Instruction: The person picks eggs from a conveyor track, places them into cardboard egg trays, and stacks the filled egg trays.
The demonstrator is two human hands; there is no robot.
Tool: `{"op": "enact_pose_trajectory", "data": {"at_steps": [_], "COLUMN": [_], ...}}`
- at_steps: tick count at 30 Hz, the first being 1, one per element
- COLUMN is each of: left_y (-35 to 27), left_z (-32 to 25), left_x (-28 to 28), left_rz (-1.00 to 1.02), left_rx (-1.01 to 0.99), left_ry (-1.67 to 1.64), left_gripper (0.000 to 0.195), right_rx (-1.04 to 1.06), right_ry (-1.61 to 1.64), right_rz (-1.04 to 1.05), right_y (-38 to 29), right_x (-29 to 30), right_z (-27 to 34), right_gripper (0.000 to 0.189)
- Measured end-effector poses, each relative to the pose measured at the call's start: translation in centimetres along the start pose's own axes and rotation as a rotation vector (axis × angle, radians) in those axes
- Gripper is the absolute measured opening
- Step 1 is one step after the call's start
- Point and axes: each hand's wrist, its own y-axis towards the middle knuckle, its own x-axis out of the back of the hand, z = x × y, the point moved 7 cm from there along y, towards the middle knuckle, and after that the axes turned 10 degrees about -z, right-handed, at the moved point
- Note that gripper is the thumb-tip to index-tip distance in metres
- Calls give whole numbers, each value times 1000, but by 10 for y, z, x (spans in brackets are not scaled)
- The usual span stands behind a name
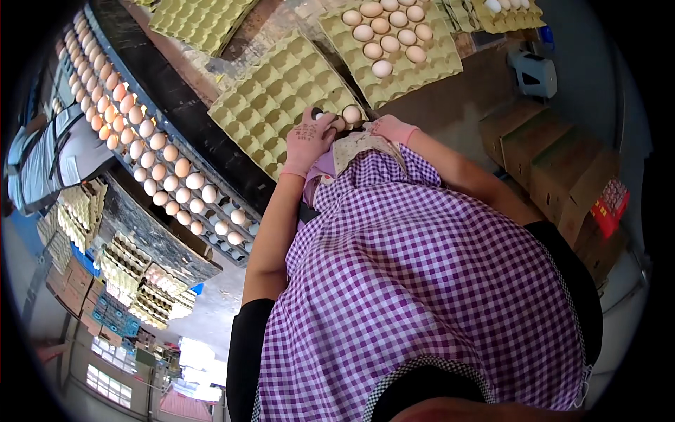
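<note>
My left hand [307, 138], in a pink glove bearing writing, reaches over the near edge of a yellow-green pulp egg tray [274, 89]. Its fingers close around eggs at the tray's near right corner, one of them a pale brown egg [338, 124]. Beside them lies another egg [352, 114], untouched by that hand. At the same corner is my right hand [390, 128], gloved in pink, its fingers bent and partly hidden by cloth; whether it holds anything cannot be seen. A second pulp tray [443, 58], farther right, carries several eggs [390, 43].
A roller conveyor [174, 153] with rows of eggs curves along the left, a person [63, 153] on its far side. Stacked egg trays [200, 21] stand at the back. Cardboard boxes [548, 153] are at the right, below a grey plastic container [535, 74].
</note>
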Motion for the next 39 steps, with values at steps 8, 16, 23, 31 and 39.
{"op": "enact_pose_trajectory", "data": {"at_steps": [8, 16, 23, 31, 39], "left_y": [-9, -9, -4, 2, 7], "left_z": [-12, -26, -43, -45, -49], "left_x": [9, 18, 31, 36, 34], "left_rz": [-114, -98, -31, 21, 93], "left_rx": [12, 50, 49, 34, 33], "left_ry": [-211, -307, -368, -406, -404], "left_gripper": [36, 35, 34, 31, 32], "right_rx": [-440, -474, -284, -298, -214], "right_ry": [127, 309, 588, 573, 587], "right_rz": [12, 148, -111, 185, 254], "right_y": [-53, -15, -12, -10, 27], "right_x": [51, 47, 25, 42, 5], "right_z": [-15, -12, -6, 7, 24], "right_gripper": [38, 38, 35, 40, 43]}}
